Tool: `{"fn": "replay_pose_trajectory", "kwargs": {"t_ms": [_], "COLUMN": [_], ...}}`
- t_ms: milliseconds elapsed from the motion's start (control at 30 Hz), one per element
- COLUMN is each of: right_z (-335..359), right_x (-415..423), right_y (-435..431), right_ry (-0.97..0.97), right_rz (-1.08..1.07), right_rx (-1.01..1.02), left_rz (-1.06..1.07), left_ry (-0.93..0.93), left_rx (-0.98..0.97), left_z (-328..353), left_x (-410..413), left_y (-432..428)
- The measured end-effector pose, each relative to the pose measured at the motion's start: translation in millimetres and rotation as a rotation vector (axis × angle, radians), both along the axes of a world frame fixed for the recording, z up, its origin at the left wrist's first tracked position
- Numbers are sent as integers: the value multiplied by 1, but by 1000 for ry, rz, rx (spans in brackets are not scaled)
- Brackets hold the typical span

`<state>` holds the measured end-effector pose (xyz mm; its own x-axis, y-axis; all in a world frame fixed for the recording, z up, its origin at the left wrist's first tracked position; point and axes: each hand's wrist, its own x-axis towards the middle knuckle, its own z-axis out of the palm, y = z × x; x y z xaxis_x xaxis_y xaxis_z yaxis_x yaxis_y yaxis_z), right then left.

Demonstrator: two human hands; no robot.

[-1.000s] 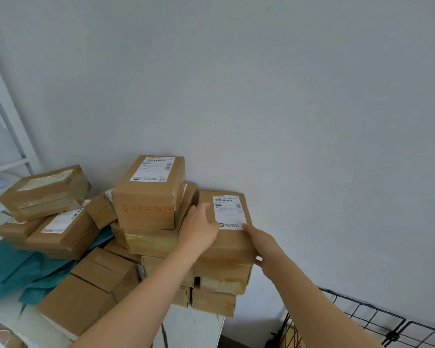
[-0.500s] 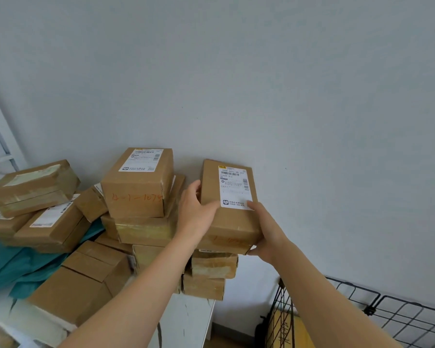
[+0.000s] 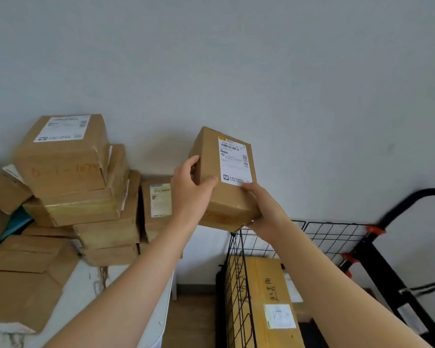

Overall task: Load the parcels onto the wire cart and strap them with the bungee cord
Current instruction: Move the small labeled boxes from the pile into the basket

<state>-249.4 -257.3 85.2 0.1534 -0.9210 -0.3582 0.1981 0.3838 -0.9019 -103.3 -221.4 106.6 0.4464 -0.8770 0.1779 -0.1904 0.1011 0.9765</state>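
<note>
Seen from the head camera, the labelled parcel [image 3: 232, 162] hangs tilted at mid-frame, above the wire cart [image 3: 337, 223]. The left hand [image 3: 190, 194] grips its side and the right hand [image 3: 266, 214], fingers mostly hidden, seems to cup its underside, likely to steady it for lowering beside the yellow box [image 3: 259, 285].

white tbl [image 3: 86, 287] | cardboard pkgs [image 3: 86, 204] stacked on it — teal cloth [image 3: 17, 222] among them
</note>
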Motion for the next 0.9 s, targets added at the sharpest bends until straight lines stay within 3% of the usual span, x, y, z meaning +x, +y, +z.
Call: {"fn": "replay_pose_trajectory", "kwargs": {"t_ms": [333,633,900], "right_z": [-32,-86,-177], "right_x": [-106,-213,-362], "right_y": [25,-7,-48], "right_ry": [148,293,304], "right_rz": [-194,-246,-192], "right_rx": [53,163,323], "left_rz": [-235,-345,-414], "left_ry": [-7,-54,-38], "left_rx": [106,409,710], "left_z": [-36,-91,-169], "left_x": [-88,-182,-323], "left_y": [7,-36,-88]}}
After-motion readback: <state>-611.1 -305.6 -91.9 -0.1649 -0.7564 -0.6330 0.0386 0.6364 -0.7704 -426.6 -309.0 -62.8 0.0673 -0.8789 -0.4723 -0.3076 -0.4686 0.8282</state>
